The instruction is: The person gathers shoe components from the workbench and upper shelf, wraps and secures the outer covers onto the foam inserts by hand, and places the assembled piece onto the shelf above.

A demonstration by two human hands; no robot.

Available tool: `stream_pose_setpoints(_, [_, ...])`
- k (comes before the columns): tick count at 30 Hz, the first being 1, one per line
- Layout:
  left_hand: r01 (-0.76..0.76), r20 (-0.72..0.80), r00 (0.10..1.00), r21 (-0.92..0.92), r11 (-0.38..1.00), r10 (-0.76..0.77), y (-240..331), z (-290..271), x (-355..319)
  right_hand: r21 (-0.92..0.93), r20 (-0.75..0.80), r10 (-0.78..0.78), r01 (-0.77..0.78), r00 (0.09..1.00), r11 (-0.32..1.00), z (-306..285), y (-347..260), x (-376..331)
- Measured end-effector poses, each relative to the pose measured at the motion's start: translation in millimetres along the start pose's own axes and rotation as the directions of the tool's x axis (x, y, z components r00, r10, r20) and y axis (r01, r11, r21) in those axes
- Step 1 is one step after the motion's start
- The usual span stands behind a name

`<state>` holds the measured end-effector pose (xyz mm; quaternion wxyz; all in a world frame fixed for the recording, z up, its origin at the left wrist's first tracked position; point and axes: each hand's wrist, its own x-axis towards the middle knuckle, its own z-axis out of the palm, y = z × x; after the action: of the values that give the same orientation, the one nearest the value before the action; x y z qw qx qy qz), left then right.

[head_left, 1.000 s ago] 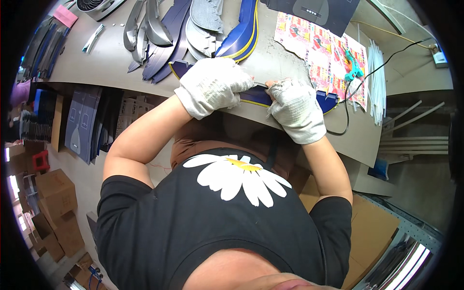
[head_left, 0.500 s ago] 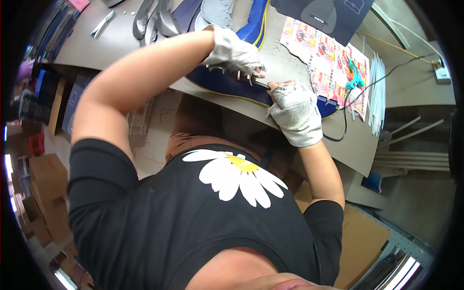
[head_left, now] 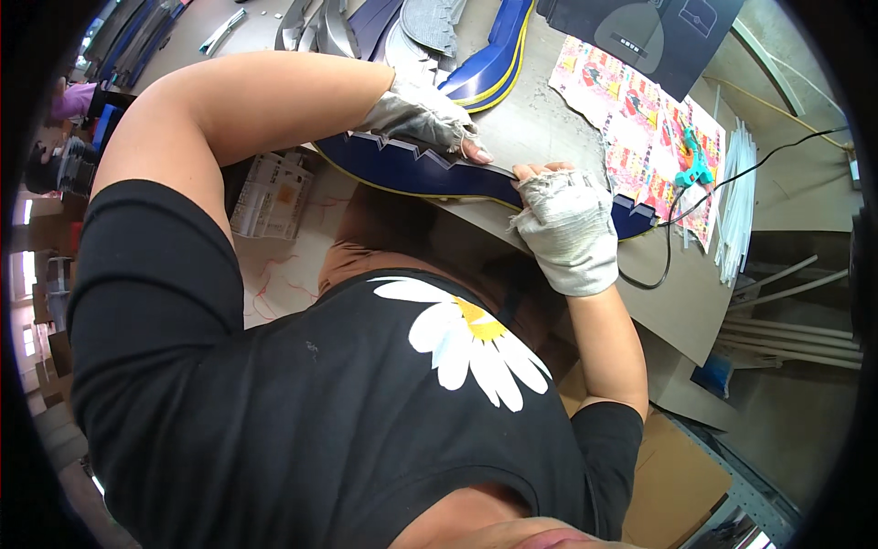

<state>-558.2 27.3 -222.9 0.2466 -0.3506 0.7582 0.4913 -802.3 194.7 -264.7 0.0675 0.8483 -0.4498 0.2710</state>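
A long, curved dark blue piece (head_left: 402, 171) with yellow edging and a notched upper edge lies along the table's near edge. My left hand (head_left: 425, 117), in a worn white fingerless glove, comes over it from the left, fingers bent and pressed together at its upper edge. My right hand (head_left: 569, 224), gloved alike, is closed on its right part, fingertips at the upper rim. The two hands are slightly apart, with a narrow stretch of the piece showing between them. My right palm covers part of the piece, whose notched right end reappears beyond the hand.
Behind lie another blue curved piece (head_left: 494, 69) and several grey curved parts (head_left: 425, 27). To the right are a printed sheet (head_left: 631, 110), a teal glue gun (head_left: 692, 163), a black cable (head_left: 654, 274), white sticks (head_left: 736, 210) and a dark box (head_left: 631, 37). A purple sleeve (head_left: 78, 101) shows far left.
The view has shifted, and my torso appears turned. My left hand has drawn back leftward along the piece, showing more of its notched edge. My right hand keeps its hold.
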Motion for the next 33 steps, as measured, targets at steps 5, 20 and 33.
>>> stream_pose_setpoints(5, [0.076, 0.098, 0.993, -0.05, 0.996, -0.071, 11.9, 6.1, -15.4, 0.014, -0.06, -0.046, 0.047, 0.997, 0.999, -0.3, 0.1, -0.9])
stream_pose_setpoints(20, [0.043, 0.09, 0.996, -0.545, 0.837, 0.008, 16.3, 91.7, -32.5, -0.024, 0.038, -0.135, 0.136, 0.99, 0.99, -12.3, -10.7, -5.6])
stream_pose_setpoints(33, [-0.014, 0.242, 0.911, -0.791, 0.611, 0.335, -15.3, 120.4, -37.0, -0.009, 0.365, -0.142, 0.156, 0.92, 0.988, -71.5, -54.1, 9.7])
